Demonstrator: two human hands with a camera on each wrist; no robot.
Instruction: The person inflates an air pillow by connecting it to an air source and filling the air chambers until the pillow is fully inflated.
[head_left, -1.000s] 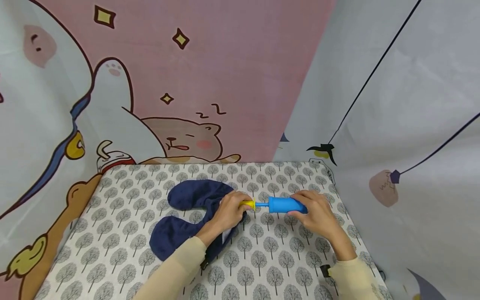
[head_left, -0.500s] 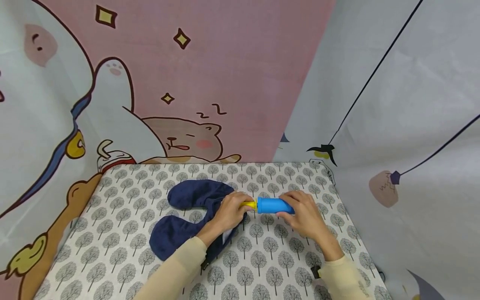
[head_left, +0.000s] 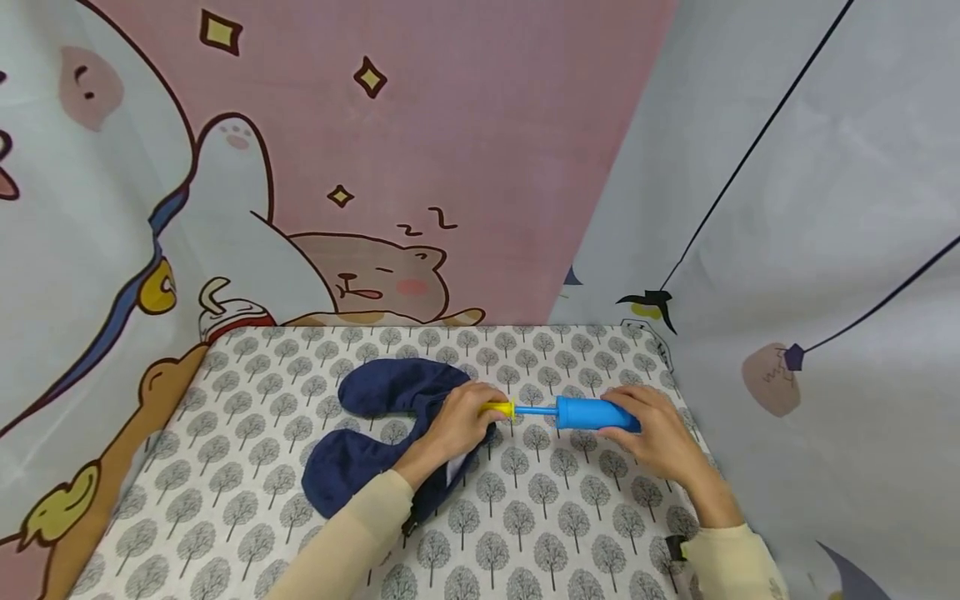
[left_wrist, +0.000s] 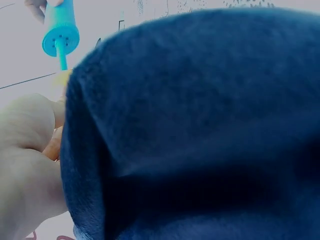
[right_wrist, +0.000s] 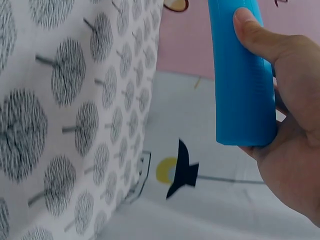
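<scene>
A blue hand air pump (head_left: 585, 413) lies level between my hands, its thin blue rod drawn out of the barrel. My left hand (head_left: 459, 419) pinches the yellow end piece (head_left: 497, 408) of the pump at the far end of that rod. Around the barrel curl the thumb and fingers of my right hand (head_left: 663, 433); the right wrist view shows its thumb lying along the barrel (right_wrist: 242, 100). Under and beside my left hand is a navy U-shaped neck pillow (head_left: 393, 387), which fills most of the left wrist view. The yellow piece's tip is hidden by my fingers and the pillow.
The tabletop cloth (head_left: 547, 517) is white with grey trees. A pink and white cartoon-printed curtain (head_left: 487, 167) stands along the back, and a pale curtain (head_left: 825, 208) closes the right side. A small black tag (head_left: 677, 547) shows by my right sleeve.
My right hand first pushed the barrel left onto the rod, then pulled it back right, so more rod shows now. My left hand and the neck pillow have stayed in place.
</scene>
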